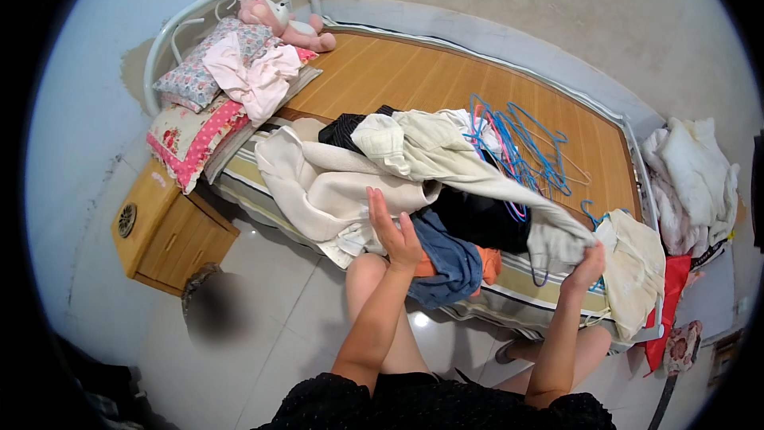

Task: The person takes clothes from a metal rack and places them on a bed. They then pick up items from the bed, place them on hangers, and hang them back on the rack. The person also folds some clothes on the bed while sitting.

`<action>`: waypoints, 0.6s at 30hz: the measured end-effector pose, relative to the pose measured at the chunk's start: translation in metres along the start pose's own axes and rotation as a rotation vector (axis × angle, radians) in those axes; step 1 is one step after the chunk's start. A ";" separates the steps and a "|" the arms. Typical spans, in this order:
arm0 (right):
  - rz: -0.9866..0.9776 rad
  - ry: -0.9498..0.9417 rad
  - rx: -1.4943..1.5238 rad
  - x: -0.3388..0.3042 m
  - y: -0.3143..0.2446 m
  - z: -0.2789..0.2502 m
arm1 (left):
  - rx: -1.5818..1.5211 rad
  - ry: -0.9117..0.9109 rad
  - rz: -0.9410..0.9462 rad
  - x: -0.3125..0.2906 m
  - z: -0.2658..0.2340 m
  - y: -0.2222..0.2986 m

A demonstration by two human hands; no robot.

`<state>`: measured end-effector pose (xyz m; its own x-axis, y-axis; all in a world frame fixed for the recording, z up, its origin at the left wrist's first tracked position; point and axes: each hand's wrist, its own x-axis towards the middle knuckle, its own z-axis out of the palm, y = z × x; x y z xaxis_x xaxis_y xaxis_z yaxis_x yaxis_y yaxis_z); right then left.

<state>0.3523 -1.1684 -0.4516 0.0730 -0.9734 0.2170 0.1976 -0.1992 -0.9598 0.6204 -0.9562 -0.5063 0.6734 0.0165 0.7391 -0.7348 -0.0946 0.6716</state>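
My right hand point(587, 266) is closed on one end of a long pale greenish-cream garment point(477, 147), perhaps trousers or a jacket. The cloth stretches across the pile on the bed and its far end lies bunched up. My left hand point(395, 232) is raised with fingers extended and holds nothing; it is in front of a thick off-white garment point(318, 179). Under the held garment are black clothing point(481, 219), a blue denim piece point(446, 259) hanging over the bed edge, and some orange cloth point(490, 265).
Blue hangers point(525, 151) lie tangled on the bed mat point(398, 64). A cream garment point(633, 267) drapes over the bed's right corner. At the left are pillows point(191, 84), a pink teddy bear point(298, 30) and a wooden bedside cabinet point(171, 239). White bedding point(696, 167) is heaped at the right.
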 end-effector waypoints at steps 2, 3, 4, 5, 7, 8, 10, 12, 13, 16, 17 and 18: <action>-0.304 -0.031 -0.570 0.018 0.052 -0.023 | 0.019 -0.054 -0.013 0.000 0.006 0.009; -0.451 -0.132 -0.826 0.006 0.053 -0.008 | 0.055 -0.078 -0.017 0.000 0.003 0.007; -0.487 -0.184 -0.844 -0.008 0.044 0.019 | 0.057 -0.087 -0.017 -0.001 0.001 0.004; -0.470 -0.277 -0.751 -0.015 0.040 0.042 | 0.054 -0.098 -0.016 -0.004 0.003 -0.001; -0.383 -0.491 -0.510 -0.022 0.035 0.099 | 0.054 -0.116 -0.029 -0.008 0.004 -0.004; -0.328 -0.563 -0.474 -0.022 0.036 0.128 | 0.055 -0.122 -0.042 -0.008 0.005 -0.004; -0.285 -0.574 -0.281 -0.018 0.057 0.184 | 0.054 -0.134 -0.048 -0.009 0.009 -0.003; -0.412 -0.492 -0.431 -0.013 0.076 0.234 | 0.072 -0.139 -0.034 -0.008 0.009 -0.010; -0.386 -0.422 -0.482 0.015 0.095 0.234 | -0.009 -0.156 -0.031 -0.010 0.027 0.005; -0.190 -0.571 -0.554 -0.005 0.084 0.254 | -0.041 -0.137 -0.052 -0.010 0.018 -0.016; -0.142 -0.618 -0.514 -0.006 0.072 0.250 | -0.081 -0.135 -0.089 -0.011 0.015 -0.021; -0.095 -0.657 -0.475 -0.007 0.059 0.245 | -0.125 -0.135 -0.124 -0.012 0.013 -0.026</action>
<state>0.6028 -1.1456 -0.4659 0.6647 -0.7140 0.2198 -0.1928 -0.4482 -0.8729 0.6324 -0.9666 -0.5330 0.7576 -0.1142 0.6427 -0.6446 0.0246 0.7641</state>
